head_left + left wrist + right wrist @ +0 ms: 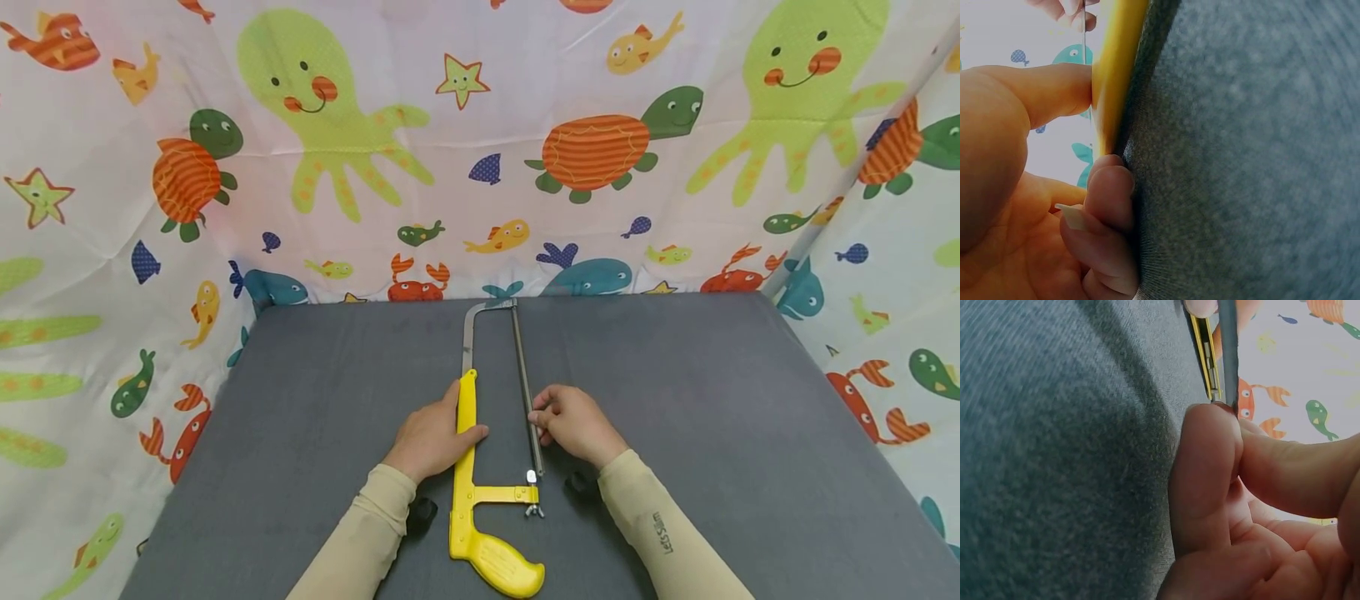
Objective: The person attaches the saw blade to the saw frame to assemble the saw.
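Observation:
A hacksaw with a yellow frame (466,408) lies on the grey cloth, its handle (506,567) toward me. My left hand (429,437) holds the frame's long bar, thumb across the top; the left wrist view shows fingers curled at the bar's (1119,56) edge. The thin metal blade (522,358) meets the frame's far end. Its near end lies just right of the silver blade holder (531,477), apart from it. Pinched between my right hand's (581,423) thumb and forefinger is the lower part of the blade (1230,356).
A grey cloth-covered table (337,375) spreads around the saw. Behind it and along both sides hangs a white curtain (502,108) with sea-animal prints. A wing nut (534,510) sits at the frame's near arm. Dark wrist-camera pieces (422,515) show beside the sleeves.

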The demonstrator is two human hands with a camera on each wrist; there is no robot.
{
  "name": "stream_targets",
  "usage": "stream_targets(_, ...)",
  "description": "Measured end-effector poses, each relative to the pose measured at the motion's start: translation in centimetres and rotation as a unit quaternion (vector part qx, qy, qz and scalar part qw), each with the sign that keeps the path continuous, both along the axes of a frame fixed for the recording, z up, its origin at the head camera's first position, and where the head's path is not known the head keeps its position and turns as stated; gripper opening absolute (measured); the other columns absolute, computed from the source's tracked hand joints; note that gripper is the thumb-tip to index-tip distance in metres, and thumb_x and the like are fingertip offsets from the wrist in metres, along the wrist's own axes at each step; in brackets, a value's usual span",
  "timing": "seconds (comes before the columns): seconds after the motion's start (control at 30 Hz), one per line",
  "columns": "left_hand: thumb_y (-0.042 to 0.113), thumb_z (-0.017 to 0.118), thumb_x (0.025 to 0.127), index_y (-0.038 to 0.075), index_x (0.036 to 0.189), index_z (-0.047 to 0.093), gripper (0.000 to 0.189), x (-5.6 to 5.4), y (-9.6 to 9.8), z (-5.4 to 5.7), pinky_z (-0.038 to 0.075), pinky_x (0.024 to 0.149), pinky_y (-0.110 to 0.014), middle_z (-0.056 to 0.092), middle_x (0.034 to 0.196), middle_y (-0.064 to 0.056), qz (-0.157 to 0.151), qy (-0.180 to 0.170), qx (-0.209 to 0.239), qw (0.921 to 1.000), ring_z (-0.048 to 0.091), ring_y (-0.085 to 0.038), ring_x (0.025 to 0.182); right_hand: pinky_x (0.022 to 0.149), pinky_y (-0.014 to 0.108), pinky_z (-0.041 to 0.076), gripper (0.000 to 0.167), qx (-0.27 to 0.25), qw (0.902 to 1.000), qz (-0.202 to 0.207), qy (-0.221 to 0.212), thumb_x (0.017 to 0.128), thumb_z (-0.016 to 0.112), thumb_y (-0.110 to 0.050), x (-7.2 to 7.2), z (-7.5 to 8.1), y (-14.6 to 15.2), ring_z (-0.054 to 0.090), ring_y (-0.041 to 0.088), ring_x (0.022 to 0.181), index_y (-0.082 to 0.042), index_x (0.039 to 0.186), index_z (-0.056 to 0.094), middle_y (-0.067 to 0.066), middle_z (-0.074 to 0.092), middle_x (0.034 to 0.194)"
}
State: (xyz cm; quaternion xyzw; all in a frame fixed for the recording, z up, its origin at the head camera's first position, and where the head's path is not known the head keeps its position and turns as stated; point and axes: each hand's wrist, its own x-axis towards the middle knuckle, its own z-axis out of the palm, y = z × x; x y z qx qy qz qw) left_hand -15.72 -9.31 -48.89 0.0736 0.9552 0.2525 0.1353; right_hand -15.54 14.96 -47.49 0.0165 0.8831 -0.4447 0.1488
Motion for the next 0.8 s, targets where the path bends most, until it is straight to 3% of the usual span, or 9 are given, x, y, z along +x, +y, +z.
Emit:
stream_targets(0.3,0.051,0.074,0.099,0.006,0.171,0.031,0.095,0.07,0.13,0.16,0.059,0.092,-0.048,0.067,0.148,-0.018,-0.001,0.002,0.005,1.0000,0.070,-0.027,0.098,0.069,0.032,0.054,0.012,-0.021,0.9997,0.009,-0.009,0.104,0.071,-0.013,-0.11,-0.27,0.11,0.067,0.018,0.067,-0.002,0.110,0.069,0.006,0.071,0.078)
stream_targets(0.8,0.053,0.074,0.099,0.009,0.171,0.030,0.095,-0.40,0.04,0.38,0.058,0.092,-0.049,0.068,0.147,-0.016,0.001,0.000,-0.005,1.0000,0.071,-0.029,0.101,0.068,0.032,0.053,0.013,0.016,0.9995,0.028,-0.003,0.104,0.074,-0.016,-0.25,-0.43,-0.33,0.064,0.018,0.069,-0.006,0.110,0.068,0.004,0.072,0.079)
